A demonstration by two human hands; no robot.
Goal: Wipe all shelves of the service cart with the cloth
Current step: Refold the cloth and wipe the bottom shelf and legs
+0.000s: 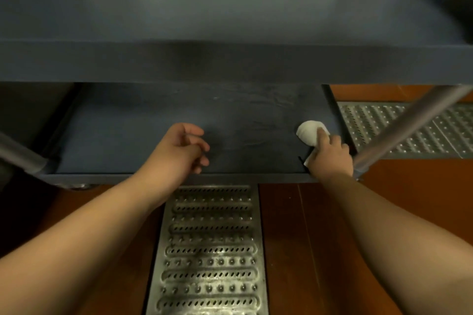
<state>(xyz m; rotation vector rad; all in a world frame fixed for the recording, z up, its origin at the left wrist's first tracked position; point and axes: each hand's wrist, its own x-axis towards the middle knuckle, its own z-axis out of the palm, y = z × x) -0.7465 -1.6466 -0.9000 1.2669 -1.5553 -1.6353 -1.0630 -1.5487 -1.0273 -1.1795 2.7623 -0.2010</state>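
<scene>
Main risk, judged from this layout: the cloth (311, 132) is bunched into a small wad, so each pass likely covers only a narrow strip and patches of the lower shelf (153, 130) could get missed, especially the far part tucked under the upper shelf (230, 20), which blocks the view. Second risk: right hand (330, 155) works tight in the shelf's 3 o'clock corner, just beside the metal post (409, 123); knuckles could knock the post or the shelf's raised lip on a fast stroke. Third: cart sits over a floor drain grate (210, 250), and a hard push might roll it, though the wheels are hardly visible. Right hand: fingers curled round the cloth, index finger stretched over the wad and pressing it onto the shelf; the wad sits at 12 o'clock from the knuckles. Left hand (184, 148): hovering over the shelf's near-middle, fingers loosely curled, holding nothing; contact with the shelf cannot be told. Smear marks show at 11 o'clock from the cloth.
</scene>
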